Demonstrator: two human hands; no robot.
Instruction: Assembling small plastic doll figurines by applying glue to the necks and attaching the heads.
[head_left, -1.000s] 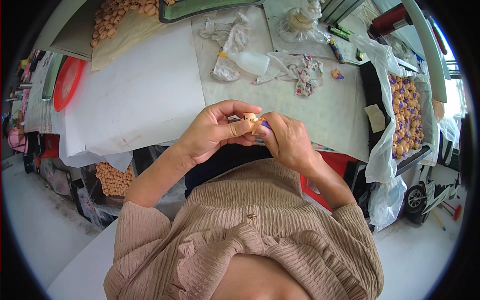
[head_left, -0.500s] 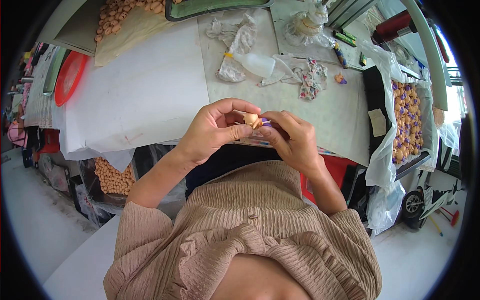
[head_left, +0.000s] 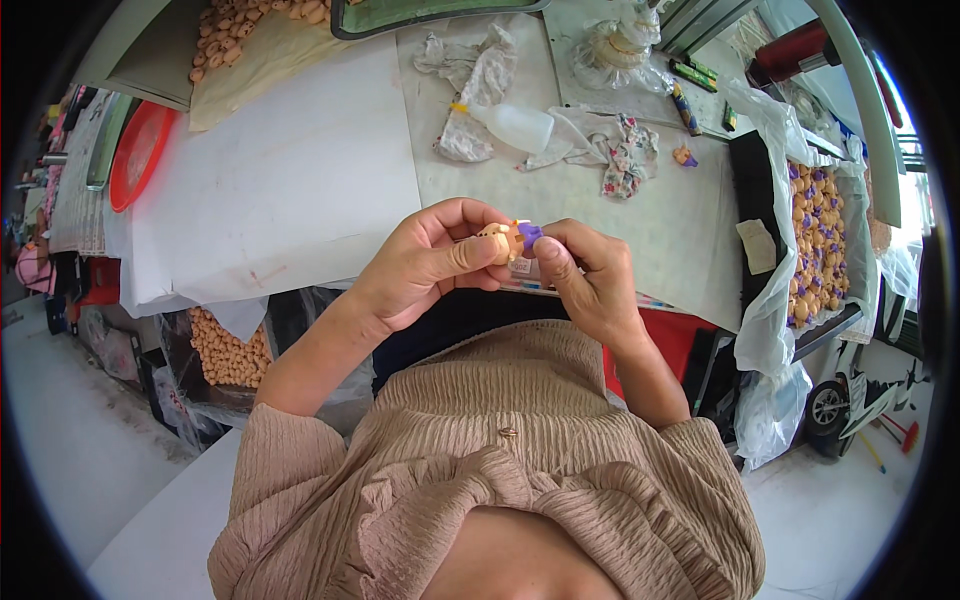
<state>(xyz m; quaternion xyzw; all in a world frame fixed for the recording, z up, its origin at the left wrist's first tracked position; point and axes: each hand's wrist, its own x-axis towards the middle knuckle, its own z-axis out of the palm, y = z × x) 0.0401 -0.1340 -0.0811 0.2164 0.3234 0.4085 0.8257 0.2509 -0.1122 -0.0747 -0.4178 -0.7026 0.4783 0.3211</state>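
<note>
The left hand pinches a tan figurine while the right hand grips a purple piece against it, apparently mid-fitting; pressing it home would need steady alignment.

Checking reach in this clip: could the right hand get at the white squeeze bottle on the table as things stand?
Probably yes, once freed. The right hand pinches a purple piece against the small tan figure; bare table lies between it and the squeeze bottle.

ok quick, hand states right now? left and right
Left hand: closed, pinching a small tan toy figure between thumb and fingers.
Right hand: closed, fingertips pressing a small purple piece against that figure.
</note>
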